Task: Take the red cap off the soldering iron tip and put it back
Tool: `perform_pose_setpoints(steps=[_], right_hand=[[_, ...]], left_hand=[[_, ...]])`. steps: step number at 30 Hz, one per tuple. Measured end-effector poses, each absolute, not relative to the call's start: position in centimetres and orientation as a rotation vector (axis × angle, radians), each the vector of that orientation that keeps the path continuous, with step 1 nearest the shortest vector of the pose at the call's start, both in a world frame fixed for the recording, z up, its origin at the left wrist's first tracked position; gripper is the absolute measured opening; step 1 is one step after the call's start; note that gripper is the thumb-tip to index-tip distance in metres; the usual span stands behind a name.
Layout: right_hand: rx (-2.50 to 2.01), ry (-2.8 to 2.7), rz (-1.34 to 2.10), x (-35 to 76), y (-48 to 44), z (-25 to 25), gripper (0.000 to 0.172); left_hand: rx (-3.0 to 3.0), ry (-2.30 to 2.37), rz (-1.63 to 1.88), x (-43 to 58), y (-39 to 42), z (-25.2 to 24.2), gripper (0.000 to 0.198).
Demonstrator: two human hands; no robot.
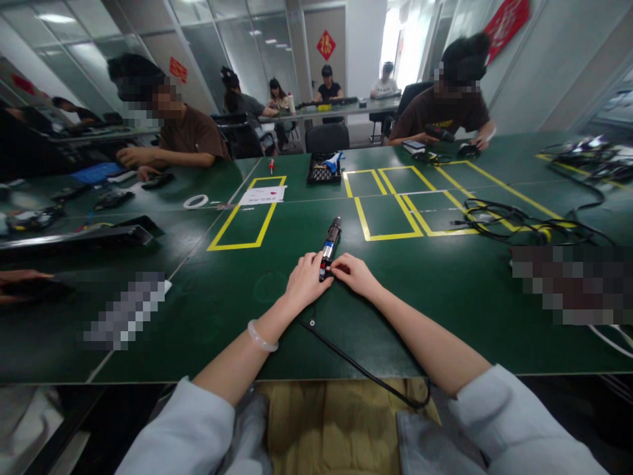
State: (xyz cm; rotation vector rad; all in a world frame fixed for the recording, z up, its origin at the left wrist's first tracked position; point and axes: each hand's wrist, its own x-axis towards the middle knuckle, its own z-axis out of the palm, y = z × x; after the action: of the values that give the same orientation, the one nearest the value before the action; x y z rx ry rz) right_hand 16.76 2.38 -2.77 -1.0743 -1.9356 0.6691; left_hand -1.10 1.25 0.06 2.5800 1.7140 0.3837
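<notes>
Head view shows a black cylindrical hand tool (331,243) with a blue and silver band lying on a dark green flat table top (445,290), its far tip pointing away from the person and its near end between both hands; the left hand (305,280) is curled around the near end of the hand tool from the left, fingers closed on the body; the right hand (354,273) meets the same end from the right, thumb and fingertips pinched on it; a pale translucent bangle (262,336) sits on the left wrist, nearer the person than the hand tool; a thin black cord (366,371) runs from below the hands, behind the hand tool, to the near table edge; beyond and left of the hand tool lies a yellow tape rectangle (226,226), with a white printed paper sheet (262,195) at its far end and a white tape ring (196,201) further left; beyond the tip stands a black compartment tray (321,170); right of the hand tool lies a yellow tape grid (395,204), and further right a loose bundle of black cables (499,218).
</notes>
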Motion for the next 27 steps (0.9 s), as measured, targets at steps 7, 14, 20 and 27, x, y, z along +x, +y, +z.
perform_pose_setpoints(steps=[7,14,20,27], right_hand=[[-1.048,-1.870,0.749,16.9,2.0,-2.2,0.011],[-1.030,-1.832,0.817,17.0,2.2,-2.6,0.016],[-1.055,-1.870,0.776,17.2,2.6,-3.1,0.016],[-1.067,-1.922,0.739,17.3,2.6,-3.0,0.013]], left_hand=[[2.590,1.834,0.377,0.1,1.1,0.5,0.062],[2.628,1.838,0.357,-0.4,1.8,0.6,0.062],[2.656,1.869,0.301,-3.7,3.3,0.5,0.065],[2.484,2.148,0.148,-11.1,6.2,0.5,0.067]])
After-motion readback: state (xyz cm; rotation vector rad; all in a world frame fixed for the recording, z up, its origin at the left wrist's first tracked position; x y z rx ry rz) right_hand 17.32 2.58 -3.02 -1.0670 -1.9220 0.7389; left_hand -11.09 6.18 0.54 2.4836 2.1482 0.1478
